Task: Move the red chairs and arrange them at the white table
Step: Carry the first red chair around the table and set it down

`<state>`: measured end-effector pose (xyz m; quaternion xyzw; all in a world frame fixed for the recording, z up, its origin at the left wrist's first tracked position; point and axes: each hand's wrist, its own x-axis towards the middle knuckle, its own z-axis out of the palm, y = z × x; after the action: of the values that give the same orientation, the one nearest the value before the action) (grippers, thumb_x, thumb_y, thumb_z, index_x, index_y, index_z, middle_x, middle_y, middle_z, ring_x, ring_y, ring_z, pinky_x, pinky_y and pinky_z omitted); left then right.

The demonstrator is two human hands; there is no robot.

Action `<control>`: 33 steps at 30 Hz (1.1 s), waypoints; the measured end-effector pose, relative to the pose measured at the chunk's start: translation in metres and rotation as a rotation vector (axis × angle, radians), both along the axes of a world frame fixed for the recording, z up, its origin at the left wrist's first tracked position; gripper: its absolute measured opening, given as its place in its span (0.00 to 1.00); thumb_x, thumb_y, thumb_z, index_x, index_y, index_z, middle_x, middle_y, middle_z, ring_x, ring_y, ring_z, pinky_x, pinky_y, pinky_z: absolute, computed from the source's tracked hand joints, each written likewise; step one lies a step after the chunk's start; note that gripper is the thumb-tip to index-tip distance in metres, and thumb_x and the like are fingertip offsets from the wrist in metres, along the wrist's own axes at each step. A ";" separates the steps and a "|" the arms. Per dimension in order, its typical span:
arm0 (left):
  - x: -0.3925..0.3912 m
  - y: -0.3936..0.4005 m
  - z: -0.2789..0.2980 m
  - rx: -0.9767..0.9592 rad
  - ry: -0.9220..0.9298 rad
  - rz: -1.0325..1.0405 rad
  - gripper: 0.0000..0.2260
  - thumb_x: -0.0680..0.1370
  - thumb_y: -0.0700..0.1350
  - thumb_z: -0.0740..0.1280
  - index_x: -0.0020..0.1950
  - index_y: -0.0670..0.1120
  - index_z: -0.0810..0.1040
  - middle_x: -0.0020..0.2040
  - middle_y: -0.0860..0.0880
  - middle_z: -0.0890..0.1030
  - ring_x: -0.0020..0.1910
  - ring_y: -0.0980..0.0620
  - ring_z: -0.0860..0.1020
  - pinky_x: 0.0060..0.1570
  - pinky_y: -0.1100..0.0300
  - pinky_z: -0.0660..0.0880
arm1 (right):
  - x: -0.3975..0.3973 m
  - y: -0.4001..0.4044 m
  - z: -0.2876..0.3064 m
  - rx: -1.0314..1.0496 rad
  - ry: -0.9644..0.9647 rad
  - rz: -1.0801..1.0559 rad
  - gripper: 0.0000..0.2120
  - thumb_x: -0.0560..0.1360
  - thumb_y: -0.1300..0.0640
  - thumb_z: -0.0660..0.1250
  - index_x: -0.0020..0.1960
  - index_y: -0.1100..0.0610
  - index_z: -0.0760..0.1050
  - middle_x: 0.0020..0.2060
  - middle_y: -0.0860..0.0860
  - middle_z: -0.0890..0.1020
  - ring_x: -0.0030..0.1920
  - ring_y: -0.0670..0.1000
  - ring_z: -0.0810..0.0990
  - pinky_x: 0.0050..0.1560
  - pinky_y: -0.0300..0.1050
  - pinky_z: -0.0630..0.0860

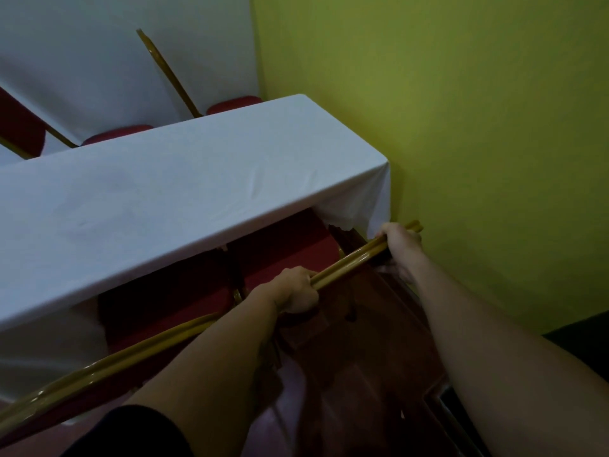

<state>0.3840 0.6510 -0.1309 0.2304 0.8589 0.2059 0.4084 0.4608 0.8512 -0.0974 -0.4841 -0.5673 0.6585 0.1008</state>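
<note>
A long table under a white cloth runs across the view, its right end close to the yellow-green wall. Below its near edge stands a red chair with a gold frame, its seat partly under the cloth. My left hand and my right hand both grip the gold top rail of its backrest. A second red chair stands to its left, its gold rail running toward the lower left corner. On the far side, two red seats show above the table's edge.
The yellow-green wall rises close on the right. Another white-covered surface lies beyond the far chairs. A red chair back stands at the far left. The floor below is dark red. A dark strip runs along the lower right.
</note>
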 end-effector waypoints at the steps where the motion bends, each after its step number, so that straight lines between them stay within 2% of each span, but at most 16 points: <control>1: -0.003 0.002 0.001 -0.001 -0.012 0.007 0.29 0.71 0.45 0.66 0.72 0.57 0.72 0.49 0.49 0.75 0.45 0.47 0.79 0.37 0.56 0.78 | -0.003 0.002 0.000 0.004 -0.008 0.005 0.24 0.71 0.61 0.66 0.65 0.70 0.72 0.38 0.58 0.80 0.34 0.56 0.81 0.20 0.46 0.76; 5: -0.013 0.010 0.000 -0.002 -0.026 0.005 0.30 0.70 0.45 0.65 0.73 0.58 0.72 0.50 0.48 0.76 0.45 0.47 0.80 0.34 0.57 0.77 | -0.014 0.008 0.002 0.020 -0.024 0.019 0.26 0.71 0.60 0.66 0.66 0.69 0.71 0.41 0.59 0.80 0.36 0.57 0.81 0.20 0.46 0.76; 9: -0.029 0.012 -0.001 0.009 -0.034 0.043 0.30 0.71 0.44 0.66 0.74 0.56 0.71 0.51 0.48 0.76 0.46 0.47 0.80 0.36 0.57 0.77 | -0.027 0.010 0.002 0.013 -0.024 0.036 0.23 0.72 0.59 0.66 0.65 0.68 0.72 0.40 0.59 0.80 0.37 0.58 0.82 0.21 0.46 0.78; 12: -0.040 0.012 -0.003 0.021 -0.019 0.051 0.29 0.72 0.43 0.65 0.74 0.55 0.71 0.49 0.49 0.77 0.44 0.49 0.79 0.34 0.58 0.75 | -0.039 0.010 0.000 0.012 -0.033 0.056 0.14 0.72 0.58 0.65 0.55 0.64 0.75 0.37 0.57 0.80 0.33 0.58 0.82 0.26 0.48 0.79; 14: -0.043 0.013 -0.005 0.029 -0.026 0.050 0.29 0.73 0.42 0.65 0.74 0.55 0.70 0.50 0.48 0.77 0.44 0.48 0.78 0.34 0.58 0.74 | -0.041 0.010 -0.001 0.023 -0.046 0.058 0.12 0.72 0.57 0.64 0.53 0.63 0.75 0.37 0.57 0.81 0.33 0.57 0.82 0.30 0.49 0.80; 19: -0.047 0.015 -0.007 0.041 -0.025 0.055 0.29 0.72 0.43 0.65 0.75 0.55 0.70 0.49 0.48 0.76 0.44 0.48 0.79 0.33 0.58 0.74 | -0.047 0.014 -0.005 0.045 -0.059 0.045 0.25 0.72 0.56 0.65 0.65 0.67 0.72 0.43 0.58 0.81 0.37 0.57 0.83 0.26 0.46 0.78; 23: -0.046 0.016 -0.008 0.038 0.002 0.045 0.30 0.73 0.43 0.65 0.75 0.54 0.69 0.51 0.48 0.76 0.48 0.46 0.80 0.44 0.53 0.81 | -0.047 0.013 -0.004 0.066 -0.098 0.066 0.27 0.71 0.54 0.64 0.67 0.66 0.72 0.42 0.57 0.82 0.36 0.56 0.84 0.22 0.44 0.77; 26: -0.041 0.013 -0.004 0.046 0.058 -0.002 0.26 0.74 0.41 0.65 0.73 0.52 0.71 0.51 0.47 0.77 0.48 0.46 0.80 0.46 0.52 0.81 | -0.047 0.009 0.001 0.088 -0.180 0.123 0.29 0.71 0.51 0.63 0.69 0.64 0.69 0.42 0.56 0.82 0.34 0.57 0.83 0.28 0.49 0.80; 29: -0.035 0.000 0.007 0.048 0.144 -0.059 0.19 0.75 0.41 0.67 0.65 0.49 0.75 0.52 0.46 0.79 0.47 0.47 0.80 0.51 0.49 0.81 | -0.042 -0.003 0.004 0.161 -0.252 0.154 0.32 0.74 0.44 0.59 0.72 0.62 0.64 0.50 0.60 0.82 0.38 0.61 0.85 0.37 0.54 0.81; 33: -0.031 -0.041 0.032 -0.016 0.255 -0.156 0.19 0.76 0.44 0.66 0.67 0.51 0.74 0.53 0.47 0.78 0.47 0.47 0.79 0.46 0.51 0.81 | -0.035 -0.033 -0.001 0.189 -0.210 0.090 0.35 0.77 0.37 0.56 0.72 0.62 0.63 0.49 0.62 0.83 0.37 0.61 0.85 0.36 0.53 0.80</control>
<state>0.3531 0.6099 -0.0986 0.3177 0.8849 0.1358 0.3124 0.4261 0.8178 -0.0983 -0.5126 -0.6556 0.5516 0.0565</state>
